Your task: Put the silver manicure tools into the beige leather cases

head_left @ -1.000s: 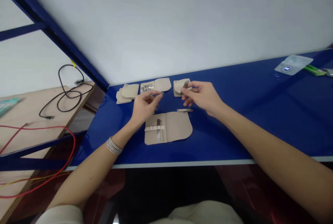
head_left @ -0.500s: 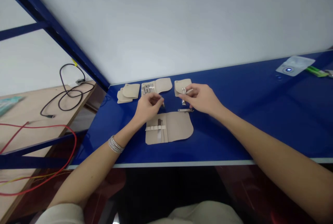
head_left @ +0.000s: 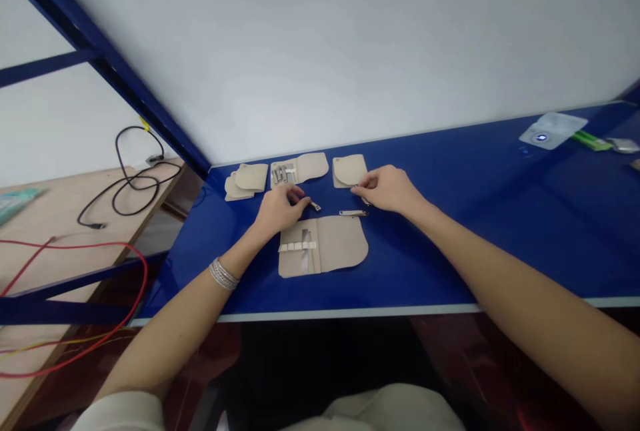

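Observation:
An open beige pouch [head_left: 335, 244] with elastic loops and one metal tool lies on the blue table [head_left: 500, 217] in front of me. My left hand [head_left: 277, 207] rests just above its left half, fingers pinched on a small metal tool [head_left: 314, 205]. My right hand [head_left: 387, 189] is lowered to the table right of a metal nail clipper [head_left: 353, 213], fingers curled on a small metal piece that I cannot make out.
Along the back lie a folded beige pouch [head_left: 349, 169], an open pouch with tools [head_left: 295, 169] and stacked pouches [head_left: 245, 179]. A clear packet [head_left: 550, 129] and green item [head_left: 593, 141] are far right. Cables [head_left: 125, 184] lie on the wooden bench left.
My right hand came down from above the folded pouch to the table with its metal piece. My left hand dropped slightly toward the open pouch, still pinching its tool.

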Demonstrator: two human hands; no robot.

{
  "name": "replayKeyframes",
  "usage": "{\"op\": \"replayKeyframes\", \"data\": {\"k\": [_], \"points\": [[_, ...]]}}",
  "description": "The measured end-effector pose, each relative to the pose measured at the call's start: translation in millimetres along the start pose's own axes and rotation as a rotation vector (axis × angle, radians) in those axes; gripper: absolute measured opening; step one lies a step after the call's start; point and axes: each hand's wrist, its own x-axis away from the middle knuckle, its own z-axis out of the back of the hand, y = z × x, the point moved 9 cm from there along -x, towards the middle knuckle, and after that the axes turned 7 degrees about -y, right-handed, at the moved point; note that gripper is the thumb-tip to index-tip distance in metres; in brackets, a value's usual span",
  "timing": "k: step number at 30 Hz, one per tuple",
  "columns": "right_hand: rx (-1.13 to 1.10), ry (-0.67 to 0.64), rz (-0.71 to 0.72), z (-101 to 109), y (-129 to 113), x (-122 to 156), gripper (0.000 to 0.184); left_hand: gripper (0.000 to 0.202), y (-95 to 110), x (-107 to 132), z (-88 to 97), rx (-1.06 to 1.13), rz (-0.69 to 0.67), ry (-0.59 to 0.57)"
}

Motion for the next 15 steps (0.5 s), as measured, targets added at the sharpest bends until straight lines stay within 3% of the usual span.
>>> {"op": "replayKeyframes", "data": {"k": [8,15], "points": [[-0.002,-0.038,-0.026,-0.5,-0.3,2.1,0.018,0.017,1.5,-0.1,-1.8,-0.004,-0.025,-0.050],[-0.035,-0.156,-0.067,-6.8,3.0,3.5,0.020,0.024,1.4,0.5,-3.2,0.001,-0.051,-0.074]]}}
